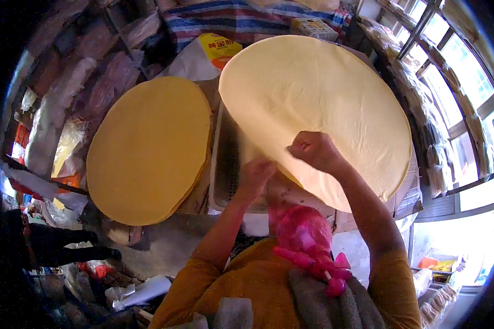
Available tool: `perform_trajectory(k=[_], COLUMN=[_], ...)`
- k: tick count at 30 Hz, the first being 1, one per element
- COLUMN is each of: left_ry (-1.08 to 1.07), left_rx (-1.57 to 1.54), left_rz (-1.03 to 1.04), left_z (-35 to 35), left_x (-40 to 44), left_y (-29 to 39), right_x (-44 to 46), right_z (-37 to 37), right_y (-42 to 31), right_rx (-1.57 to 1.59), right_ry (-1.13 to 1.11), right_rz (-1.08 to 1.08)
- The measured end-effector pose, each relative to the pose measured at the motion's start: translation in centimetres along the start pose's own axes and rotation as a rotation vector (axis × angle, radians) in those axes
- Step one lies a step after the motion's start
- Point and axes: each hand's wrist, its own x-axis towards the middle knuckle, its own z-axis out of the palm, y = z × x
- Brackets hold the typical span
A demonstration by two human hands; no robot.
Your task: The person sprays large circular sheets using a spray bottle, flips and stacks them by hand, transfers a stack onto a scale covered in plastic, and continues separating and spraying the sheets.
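Note:
A large, round, pale yellow sheet lies at the centre right, its near left edge running under my hands. My right hand is closed in a fist over the lower part of this sheet; what it holds, if anything, is hidden. Close to the sheet's near left edge, my left hand has its fingers curled together, and I cannot make out what is in them. To the left rests a stack of darker yellow round sheets. Between the two rounds is a metal tray with a perforated base.
Behind the rounds lie a white and yellow bag and striped cloth. A pink balloon-like object hangs at my chest. Wrapped stacks line the left shelves. A person's dark-clothed legs show at the lower left. Windows are on the right.

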Motion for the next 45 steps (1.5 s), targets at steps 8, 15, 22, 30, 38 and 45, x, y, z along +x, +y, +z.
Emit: perform_trajectory(k=[8, 15, 22, 30, 38, 45], left_ry=[0.115, 0.121, 0.305, 0.11, 0.103, 0.143], left_rx=[-0.128, 0.228, 1.171, 1.052, 1.391, 1.476], left_rz=[0.154, -0.207, 0.587, 0.442, 0.295, 0.478], left_z=[1.3, -0.9, -0.6, 2.0, 4.4, 4.5], left_x=[0.2, -1.1, 2.7, 9.5, 8.4, 8.1], left_y=[1.3, 0.5, 3.1, -3.4, -1.1, -2.2], right_x=[0.6, 1.7, 0.7, -0.5, 0.0, 1.2], right_z=[0.0, -4.0, -1.0, 1.5, 0.6, -14.1], right_y=[0.0, 1.1, 0.2, -1.4, 0.0, -1.3], right_rx=[-0.141, -0.134, -0.191, -0.494, -0.531, -0.693], right_ry=[0.089, 0.4, 0.381, 0.024, 0.114, 0.357], right_rz=[-0.064, 0.039, -0.03, 0.16, 0.103, -0.152])
